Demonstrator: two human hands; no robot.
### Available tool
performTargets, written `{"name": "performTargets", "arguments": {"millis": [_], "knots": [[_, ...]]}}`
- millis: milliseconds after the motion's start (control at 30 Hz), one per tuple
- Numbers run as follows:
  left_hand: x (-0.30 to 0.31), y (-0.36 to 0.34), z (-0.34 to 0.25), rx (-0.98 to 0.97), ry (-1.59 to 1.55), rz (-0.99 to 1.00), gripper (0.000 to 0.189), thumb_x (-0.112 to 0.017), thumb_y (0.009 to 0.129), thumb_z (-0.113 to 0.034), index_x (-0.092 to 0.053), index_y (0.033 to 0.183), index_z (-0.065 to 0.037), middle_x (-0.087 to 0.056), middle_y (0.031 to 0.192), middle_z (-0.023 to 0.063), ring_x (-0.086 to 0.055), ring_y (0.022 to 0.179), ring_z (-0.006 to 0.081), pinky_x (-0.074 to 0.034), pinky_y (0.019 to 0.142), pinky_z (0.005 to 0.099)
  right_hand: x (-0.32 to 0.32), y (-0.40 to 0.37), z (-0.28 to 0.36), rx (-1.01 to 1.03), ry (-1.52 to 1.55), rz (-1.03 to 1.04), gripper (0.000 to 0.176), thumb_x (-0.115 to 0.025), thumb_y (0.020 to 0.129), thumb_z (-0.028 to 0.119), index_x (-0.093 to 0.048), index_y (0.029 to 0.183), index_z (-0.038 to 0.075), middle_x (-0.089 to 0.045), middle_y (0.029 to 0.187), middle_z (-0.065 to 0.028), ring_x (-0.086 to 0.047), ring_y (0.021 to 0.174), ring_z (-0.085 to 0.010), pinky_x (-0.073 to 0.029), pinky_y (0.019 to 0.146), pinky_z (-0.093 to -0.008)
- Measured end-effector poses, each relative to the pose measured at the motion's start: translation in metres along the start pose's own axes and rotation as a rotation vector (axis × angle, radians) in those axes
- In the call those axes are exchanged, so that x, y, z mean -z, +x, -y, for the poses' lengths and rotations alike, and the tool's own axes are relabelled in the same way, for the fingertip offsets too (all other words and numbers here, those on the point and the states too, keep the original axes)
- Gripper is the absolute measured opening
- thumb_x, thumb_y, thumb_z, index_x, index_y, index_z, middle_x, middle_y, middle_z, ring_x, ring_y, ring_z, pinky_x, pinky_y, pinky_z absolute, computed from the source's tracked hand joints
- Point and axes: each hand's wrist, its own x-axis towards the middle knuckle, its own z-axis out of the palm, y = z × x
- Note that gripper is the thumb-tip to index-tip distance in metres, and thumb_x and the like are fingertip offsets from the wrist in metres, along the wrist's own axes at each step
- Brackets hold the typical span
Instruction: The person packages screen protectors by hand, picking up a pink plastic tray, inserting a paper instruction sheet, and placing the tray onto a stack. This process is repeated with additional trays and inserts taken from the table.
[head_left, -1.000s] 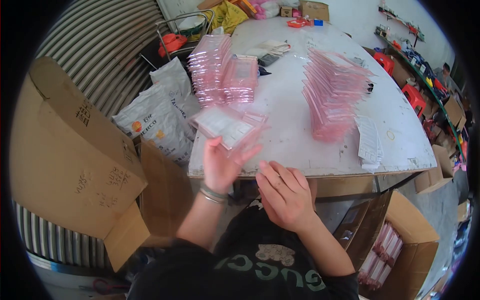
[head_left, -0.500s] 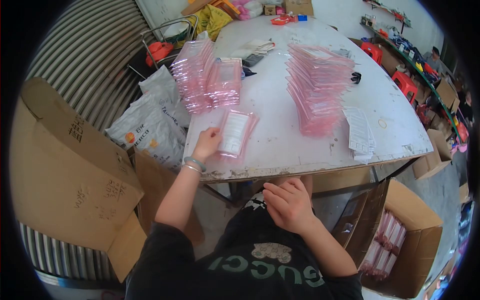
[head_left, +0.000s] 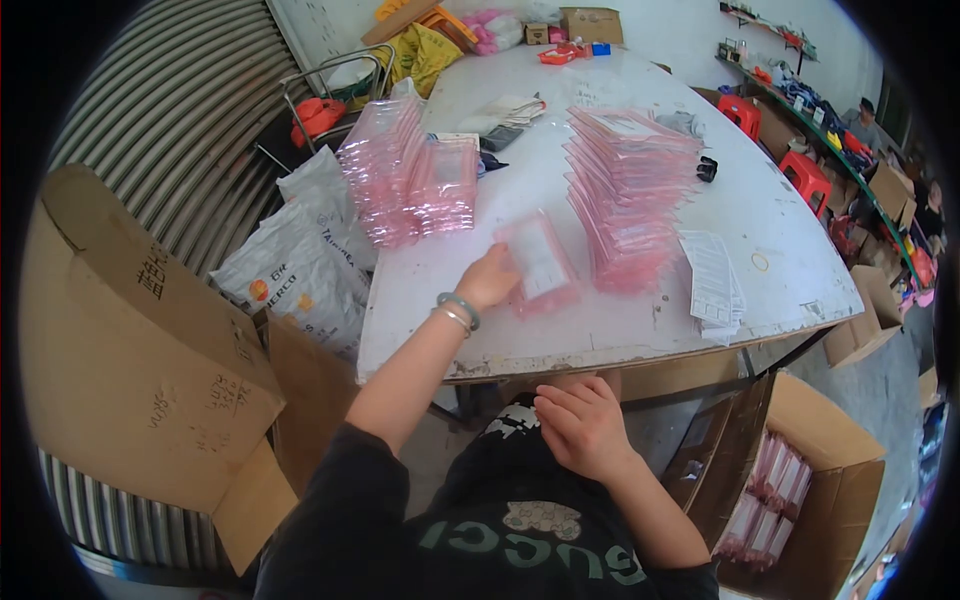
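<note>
By the left grip, the nearer one, the left edge of a pink packet is touched; whether it is pinched cannot be told. The packet is laid on the surface at mid-frame, right of that grip, its long axis slanted from upper left to lower right. The right grip is held lower, loosely curled, its contents hidden.
</note>
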Motion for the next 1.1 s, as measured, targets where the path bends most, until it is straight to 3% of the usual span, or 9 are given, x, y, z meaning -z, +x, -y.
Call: {"name": "performTargets", "arguments": {"millis": [167, 233, 433, 633, 700, 767, 867, 1000, 1100], "knots": [[0.032, 0.032, -0.009, -0.500, 0.350, -0.561, 0.046, -0.063, 0.089, -0.022, -0.057, 0.129, 0.001, -0.063, 0.119, 0.0250, -0.062, 0.107, 0.0435, -0.050, 0.092, 0.0503, 0.008, -0.004, -0.008, -0.034, -0.011, -0.041, 0.032, -0.074, 0.070, 0.007, -0.067, 0.101, 0.003, -0.070, 0.109, -0.0097, -0.063, 0.083, -0.0231, -0.047, 0.080, -0.0397], [0.070, 0.047, -0.008, -0.599, 0.637, -0.724, 0.038, -0.065, 0.085, -0.019, -0.063, 0.119, -0.002, -0.066, 0.109, 0.0218, -0.065, 0.100, 0.0425, -0.052, 0.085, 0.0522, 0.006, -0.008, -0.012, -0.049, 0.002, -0.027, 0.032, -0.074, 0.070, 0.007, -0.067, 0.101, 0.003, -0.070, 0.108, -0.0098, -0.064, 0.083, -0.0231, -0.048, 0.080, -0.0394], [0.117, 0.080, 0.015, -0.468, 0.870, -0.398, 0.021, -0.065, 0.085, -0.018, -0.070, 0.103, -0.007, -0.070, 0.089, 0.0160, -0.068, 0.085, 0.0367, -0.054, 0.075, 0.0500, 0.003, -0.001, -0.004, -0.005, 0.051, -0.026, 0.032, -0.074, 0.070, 0.005, -0.067, 0.101, 0.003, -0.071, 0.106, -0.0102, -0.064, 0.079, -0.0225, -0.048, 0.076, -0.0380], [0.133, -0.003, -0.057, -0.887, 0.512, -0.872, 0.023, -0.072, 0.077, -0.008, -0.071, 0.100, -0.008, -0.071, 0.093, 0.0128, -0.067, 0.083, 0.0332, -0.054, 0.072, 0.0445, -0.009, -0.011, -0.011, -0.405, 0.496, -0.140, 0.042, -0.075, 0.085, 0.012, -0.064, 0.125, 0.004, -0.069, 0.119, -0.0135, -0.069, 0.097, -0.0243, -0.053, 0.083, -0.0345], [0.119, -0.068, -0.070, -1.026, 0.602, -0.654, 0.025, -0.075, 0.072, -0.002, -0.073, 0.096, -0.005, -0.072, 0.098, 0.0112, -0.068, 0.083, 0.0320, -0.055, 0.074, 0.0427, -0.005, 0.020, -0.015, -0.843, 1.309, -0.302, 0.059, -0.072, 0.093, 0.019, -0.048, 0.145, 0.006, -0.064, 0.131, -0.0160, -0.069, 0.106, -0.0288, -0.056, 0.085, -0.0340], [0.095, -0.128, -0.077, -1.098, 0.619, -0.438, 0.028, -0.077, 0.066, -0.003, -0.073, 0.094, -0.003, -0.071, 0.094, 0.0089, -0.067, 0.082, 0.0322, -0.055, 0.077, 0.0402, 0.000, 0.051, -0.022, -0.866, 1.654, -0.344, 0.064, -0.069, 0.094, 0.016, -0.038, 0.149, 0.005, -0.059, 0.138, -0.0195, -0.069, 0.105, -0.0313, -0.057, 0.080, -0.0341], [0.081, -0.173, -0.070, -1.072, 0.517, -0.210, 0.034, -0.080, 0.073, -0.012, -0.070, 0.104, -0.002, -0.068, 0.112, 0.0114, -0.066, 0.094, 0.0314, -0.053, 0.087, 0.0391, -0.014, 0.074, -0.016, -0.826, 1.632, -0.230, 0.057, -0.066, 0.095, 0.014, -0.041, 0.145, 0.003, -0.063, 0.129, -0.0234, -0.071, 0.101, -0.0322, -0.058, 0.074, -0.0347], [0.081, -0.180, -0.036, -0.582, -0.533, -0.283, 0.068, -0.071, 0.085, -0.036, -0.048, 0.139, -0.001, -0.049, 0.145, 0.0186, -0.050, 0.126, 0.0315, -0.044, 0.103, 0.0453, -0.012, 0.077, -0.011, -0.835, 1.783, -0.004, 0.049, -0.062, 0.096, 0.013, -0.044, 0.140, -0.001, -0.068, 0.115, -0.0253, -0.073, 0.086, -0.0333, -0.059, 0.068, -0.0365], [0.069, -0.174, -0.024, -0.185, -1.397, 0.227, 0.097, -0.063, 0.085, -0.054, -0.023, 0.157, -0.003, -0.037, 0.154, 0.0223, -0.035, 0.144, 0.0362, -0.035, 0.114, 0.0528, -0.023, 0.081, -0.006, -0.809, 1.917, 0.200, 0.042, -0.061, 0.097, 0.019, -0.049, 0.130, -0.003, -0.070, 0.105, -0.0235, -0.073, 0.073, -0.0336, -0.060, 0.055, -0.0364]]}}
